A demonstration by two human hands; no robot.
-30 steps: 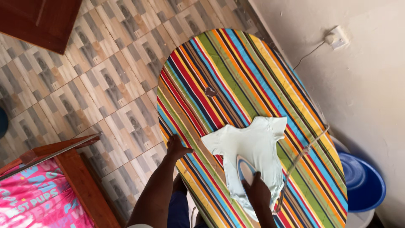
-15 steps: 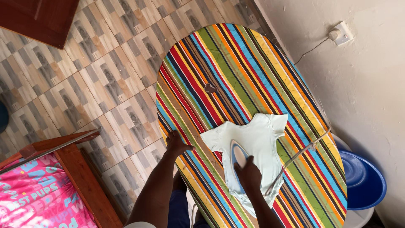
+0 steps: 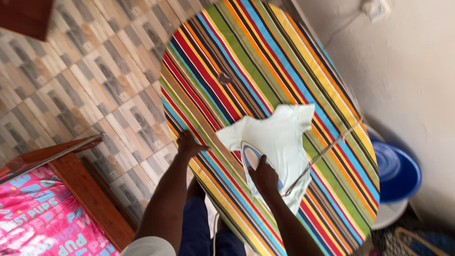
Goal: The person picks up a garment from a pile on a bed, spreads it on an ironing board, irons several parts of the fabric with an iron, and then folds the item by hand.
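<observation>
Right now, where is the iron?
In the head view the iron sits on the small pale shirt, low and centre on the striped ironing board, under the right hand.

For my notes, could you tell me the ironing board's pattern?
Multicoloured stripes on the ironing board, head view.

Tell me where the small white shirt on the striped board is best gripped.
Probably at the free sleeve on the shirt, coming from the far end of the board. The iron under the right hand covers the near part.
</observation>
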